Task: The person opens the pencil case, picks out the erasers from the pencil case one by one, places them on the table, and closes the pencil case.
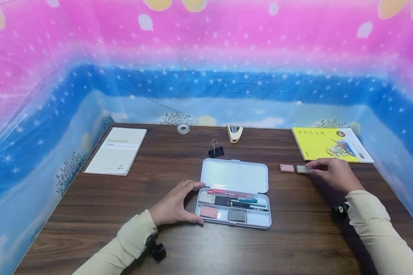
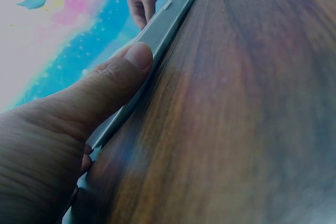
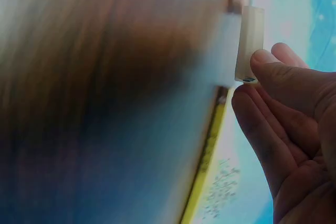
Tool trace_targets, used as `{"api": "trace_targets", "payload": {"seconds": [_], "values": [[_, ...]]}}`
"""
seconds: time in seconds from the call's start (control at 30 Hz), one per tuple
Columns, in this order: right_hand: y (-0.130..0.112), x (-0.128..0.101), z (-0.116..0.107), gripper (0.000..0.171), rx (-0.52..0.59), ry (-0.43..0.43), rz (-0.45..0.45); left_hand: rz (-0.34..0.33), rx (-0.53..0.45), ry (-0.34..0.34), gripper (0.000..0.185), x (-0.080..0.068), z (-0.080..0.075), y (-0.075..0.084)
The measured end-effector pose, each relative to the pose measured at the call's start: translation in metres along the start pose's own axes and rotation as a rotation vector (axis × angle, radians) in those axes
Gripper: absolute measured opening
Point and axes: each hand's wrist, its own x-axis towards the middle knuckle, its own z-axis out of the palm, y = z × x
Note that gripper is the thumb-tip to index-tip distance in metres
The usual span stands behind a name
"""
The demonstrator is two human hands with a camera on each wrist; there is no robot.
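Note:
A white pencil case (image 1: 234, 175) lies with its lid laid back on the dark wooden table. Red, teal and black pens (image 1: 239, 203), a pink eraser (image 1: 208, 212) and a grey eraser (image 1: 237, 216) are inside. My left hand (image 1: 172, 203) holds the case's left end, thumb at the front corner and fingers at the back; in the left wrist view the thumb (image 2: 123, 69) presses on its side. Over at the right, my right hand (image 1: 335, 175) pinches a pale grey-green eraser (image 3: 251, 43) between thumb and fingers. Just left of it lies another pink eraser (image 1: 287, 168).
Behind the case are a black binder clip (image 1: 216, 151), a cream stapler (image 1: 234, 134) and a tape roll (image 1: 183, 128). A white notebook (image 1: 115, 152) lies at the left, a yellow book (image 1: 325, 145) beyond my right hand. Patterned cloth (image 1: 206, 84) surrounds the table's far edges.

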Motion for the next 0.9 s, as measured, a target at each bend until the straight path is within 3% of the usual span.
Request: {"api": "trace_targets", "payload": {"seconds": [0.23,0.57,0.73,0.9], "values": [[0.013,0.002,0.004,0.021,0.011,-0.032,0.016,0.000,0.000,0.000,0.101,-0.001,0.000,-0.001],[0.010,0.003,0.000,0.025,-0.007,-0.050,0.012,-0.008,-0.011,-0.012,0.101,-0.001,0.000,0.000],[-0.031,-0.003,-0.002,0.024,0.022,-0.022,-0.022,-0.001,-0.011,-0.015,0.101,-0.001,0.000,0.000],[-0.103,-0.010,0.015,0.025,0.092,-0.055,-0.206,0.004,-0.009,-0.010,0.101,0.000,-0.001,0.000]]}}
